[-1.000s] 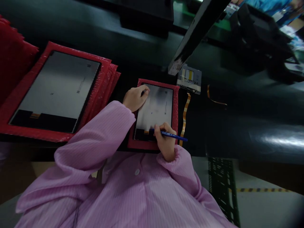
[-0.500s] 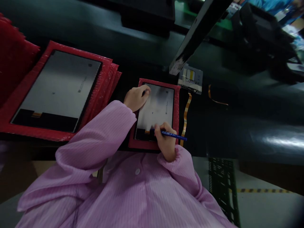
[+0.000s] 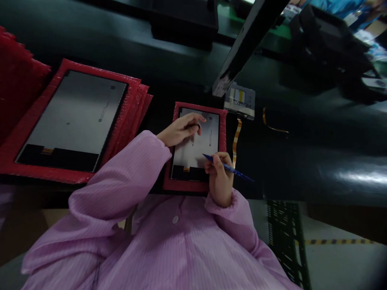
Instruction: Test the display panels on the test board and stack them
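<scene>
Right hand gripping slim blue pen-like tool
Grey-and-black rectangular panel lies beneath the left hand, loosely curled, grip unclear.

Head view: it's riding on the wearer's head, peering forward and steeply down
Pink smock: it's filling the foreground, sitting nearest the lens
Desk: it's stretching beyond, across the middle and top

Red stack cropped at left; screen print seems unreadable.
</scene>
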### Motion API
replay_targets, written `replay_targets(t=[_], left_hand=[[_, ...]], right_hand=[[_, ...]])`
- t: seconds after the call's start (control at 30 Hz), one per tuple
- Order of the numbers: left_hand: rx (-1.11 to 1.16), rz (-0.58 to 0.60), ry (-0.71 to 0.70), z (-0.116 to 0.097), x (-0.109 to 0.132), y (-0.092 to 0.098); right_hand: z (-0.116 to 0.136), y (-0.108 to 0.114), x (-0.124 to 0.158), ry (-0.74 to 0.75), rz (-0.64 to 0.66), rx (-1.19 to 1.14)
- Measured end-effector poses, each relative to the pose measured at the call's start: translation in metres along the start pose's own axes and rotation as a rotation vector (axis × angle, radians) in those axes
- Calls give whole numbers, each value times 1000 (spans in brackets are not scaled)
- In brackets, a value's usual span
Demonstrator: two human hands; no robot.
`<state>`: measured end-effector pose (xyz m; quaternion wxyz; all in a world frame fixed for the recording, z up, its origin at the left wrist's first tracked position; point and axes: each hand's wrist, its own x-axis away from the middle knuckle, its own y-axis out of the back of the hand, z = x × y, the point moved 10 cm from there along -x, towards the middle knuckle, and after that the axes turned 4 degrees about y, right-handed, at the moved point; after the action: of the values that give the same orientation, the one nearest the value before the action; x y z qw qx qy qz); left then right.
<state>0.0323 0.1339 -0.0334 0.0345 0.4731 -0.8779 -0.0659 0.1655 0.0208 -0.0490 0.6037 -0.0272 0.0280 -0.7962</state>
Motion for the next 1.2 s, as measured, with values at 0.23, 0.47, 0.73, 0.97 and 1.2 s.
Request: replay_targets(t=[0.23, 0.47, 0.73, 0.97, 1.2], left_hand=[[187, 340, 130, 2, 9, -39], [182, 500, 148, 2, 21, -58], [245, 603, 112, -15, 38, -74], [310, 582, -6, -39, 43, -83], [249, 225, -38, -43, 59, -62]], right_hand=[[30, 11, -7, 108, -67, -16], [15, 0, -10, 56, 59, 27], [15, -12, 5, 88, 95, 240], [7, -17, 5, 113, 178, 326], [25, -19, 16, 147, 325, 527]])
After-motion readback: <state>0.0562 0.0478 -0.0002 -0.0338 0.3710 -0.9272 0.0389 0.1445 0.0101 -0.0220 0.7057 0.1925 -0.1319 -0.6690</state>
